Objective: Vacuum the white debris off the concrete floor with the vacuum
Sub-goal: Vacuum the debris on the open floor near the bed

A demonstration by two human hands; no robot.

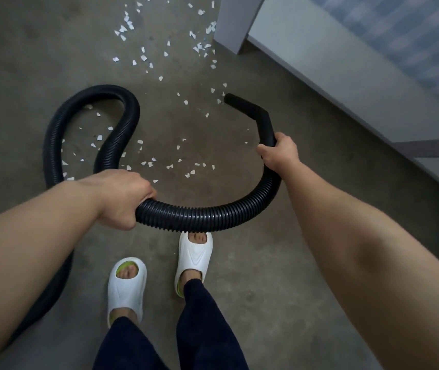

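A black ribbed vacuum hose (199, 216) sags between my two hands and loops away to the left over the concrete floor (26, 62). My left hand (122, 196) is closed around the ribbed part. My right hand (278, 152) grips the smooth bent nozzle (250, 109), whose open tip hangs just above the floor near a few scraps. White debris (143, 58) lies in small torn pieces from the top centre down to just ahead of my hands, some inside the hose loop. The vacuum body is out of view.
A grey bed frame (333, 76) with a post (234, 20) runs diagonally along the right side. My feet in white slippers (126, 287) stand below the hose. The hose trails off under my left arm.
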